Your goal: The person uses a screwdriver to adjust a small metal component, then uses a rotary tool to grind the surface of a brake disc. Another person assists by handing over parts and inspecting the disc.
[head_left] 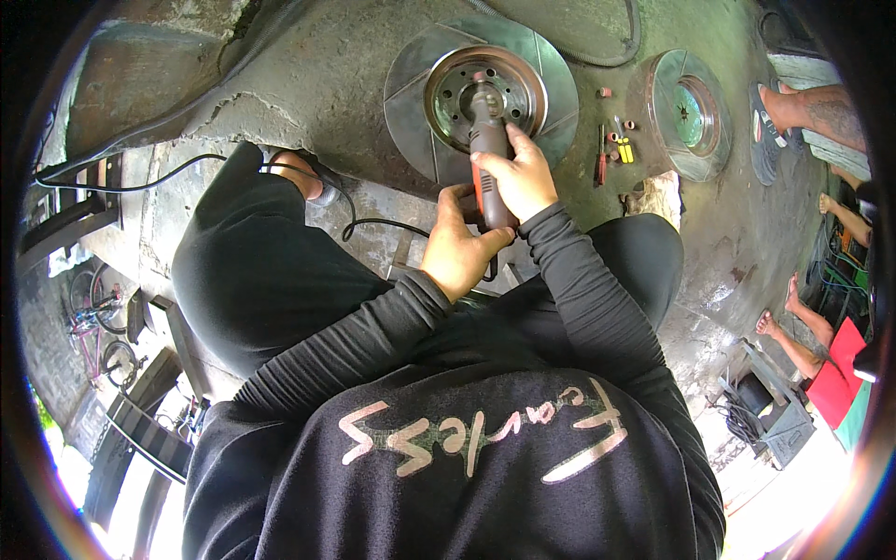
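A dark, corded die grinder with a red stripe points away from me, its small reddish tip over the hub of a large metal brake disc. Whether the tip touches the metal I cannot tell. My left hand is wrapped around the grinder's rear end. Farther forward, my right hand grips the body from its right side. The disc lies flat on the concrete in front of me, and shiny sectors mark its face.
To the right lies a second brake disc. Small bits and yellow-and-red hand tools sit between the discs. A black cord runs left past my foot. A person's sandalled foot is at the far right; a bicycle stands left.
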Available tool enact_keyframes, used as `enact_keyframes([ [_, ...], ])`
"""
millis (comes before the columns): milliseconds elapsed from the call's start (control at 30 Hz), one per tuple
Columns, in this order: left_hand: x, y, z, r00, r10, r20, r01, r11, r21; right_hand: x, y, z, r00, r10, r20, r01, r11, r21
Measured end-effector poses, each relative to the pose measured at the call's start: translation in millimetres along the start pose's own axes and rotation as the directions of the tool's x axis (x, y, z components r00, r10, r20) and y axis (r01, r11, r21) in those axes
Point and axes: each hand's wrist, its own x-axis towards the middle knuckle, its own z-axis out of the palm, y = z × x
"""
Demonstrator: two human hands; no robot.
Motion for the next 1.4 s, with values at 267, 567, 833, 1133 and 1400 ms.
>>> enact_keyframes([
  [267, 1.6, 2.9, 0.1, 1.0, -0.019, 0.003, 0.019, 1.0, -0.023, 3.7, 5.1, -1.2, 0.998, 0.005, -0.065, -0.004, 1.0, 0.002],
  [567, -0.9, 6.7, 1.8, 0.999, -0.045, -0.014, 0.044, 0.999, -0.025, 5.0, 2.9, -3.3, 0.999, 0.028, 0.02, -0.03, 0.997, 0.074],
  [833, 2.0, 3.6, 1.6, 0.999, -0.043, -0.012, 0.042, 0.998, -0.039, 1.1, -7.1, -0.4, 1.0, 0.004, -0.01, -0.003, 0.993, 0.117],
  [1133, 2.6, 14.9, 2.5, 0.999, -0.032, -0.009, 0.032, 0.999, -0.028, 2.9, -31.6, -16.5, 0.979, 0.134, 0.157, -0.157, 0.976, 0.149],
  [1400, 3.4, -2.5, 6.5, 0.997, -0.017, -0.069, 0.015, 0.999, -0.029, 9.6, 2.2, -5.1, 0.999, 0.028, 0.045, -0.031, 0.997, 0.07],
])
